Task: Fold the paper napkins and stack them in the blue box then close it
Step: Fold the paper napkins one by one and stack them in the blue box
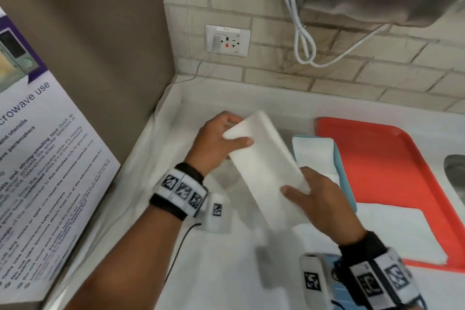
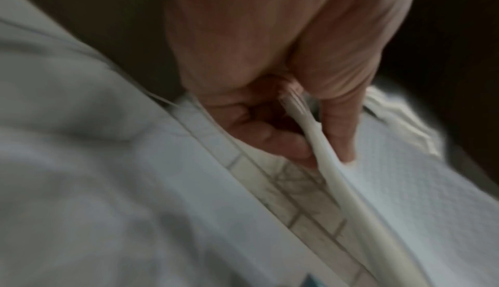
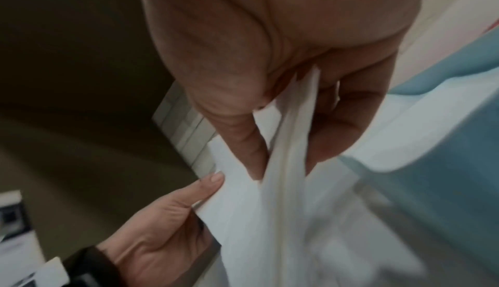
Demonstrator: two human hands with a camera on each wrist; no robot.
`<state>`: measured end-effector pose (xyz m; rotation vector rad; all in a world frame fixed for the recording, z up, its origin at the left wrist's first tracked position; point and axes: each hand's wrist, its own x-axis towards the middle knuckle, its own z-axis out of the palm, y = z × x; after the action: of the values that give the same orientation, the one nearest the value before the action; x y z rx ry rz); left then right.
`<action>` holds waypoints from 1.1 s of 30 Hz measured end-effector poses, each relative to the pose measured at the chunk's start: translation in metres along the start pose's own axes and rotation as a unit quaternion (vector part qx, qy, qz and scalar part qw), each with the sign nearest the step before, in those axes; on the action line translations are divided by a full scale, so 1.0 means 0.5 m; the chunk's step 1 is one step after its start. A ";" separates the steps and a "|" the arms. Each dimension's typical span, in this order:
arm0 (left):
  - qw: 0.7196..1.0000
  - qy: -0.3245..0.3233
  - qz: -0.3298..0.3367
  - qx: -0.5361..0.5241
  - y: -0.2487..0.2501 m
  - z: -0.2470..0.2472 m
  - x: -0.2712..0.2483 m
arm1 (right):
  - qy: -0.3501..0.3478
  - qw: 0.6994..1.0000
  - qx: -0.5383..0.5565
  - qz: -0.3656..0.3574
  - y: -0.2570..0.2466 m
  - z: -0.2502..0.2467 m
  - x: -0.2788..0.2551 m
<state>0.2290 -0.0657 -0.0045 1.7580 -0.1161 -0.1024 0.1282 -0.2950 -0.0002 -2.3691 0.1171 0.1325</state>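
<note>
A folded white paper napkin [image 1: 264, 166] hangs in the air above the white counter, held at both ends. My left hand [image 1: 216, 141] pinches its far end between thumb and fingers; the left wrist view shows the napkin's layered edge [image 2: 321, 142] caught in that pinch. My right hand [image 1: 319, 199] pinches the near end, seen close in the right wrist view with the napkin [image 3: 286, 142] between thumb and fingers. Just right of the napkin sits the open blue box [image 1: 339, 166] with folded napkins [image 1: 312, 151] inside it.
The box rests on an orange tray [image 1: 392, 171], where a flat white napkin [image 1: 392, 231] also lies. A sink edge [image 1: 455, 173] shows at far right. A brown wall panel with a microwave poster [image 1: 45, 158] stands left. A tiled wall with a socket [image 1: 227, 40] is behind.
</note>
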 end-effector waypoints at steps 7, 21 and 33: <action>0.988 -0.032 0.062 0.140 0.056 0.242 0.114 | 0.115 0.987 0.048 0.098 0.090 -0.082 -0.015; 0.852 -0.129 0.160 0.481 -0.014 0.345 0.160 | 0.021 0.956 -0.260 0.134 0.106 -0.051 0.041; 0.693 -0.246 0.254 0.628 -0.007 0.341 0.126 | -0.057 0.953 -0.294 -0.044 0.083 -0.048 0.006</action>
<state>0.2685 -0.2395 -0.0406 2.9365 -1.3420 -0.0856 0.1274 -0.3415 -0.0120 -2.9461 -0.0991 0.2935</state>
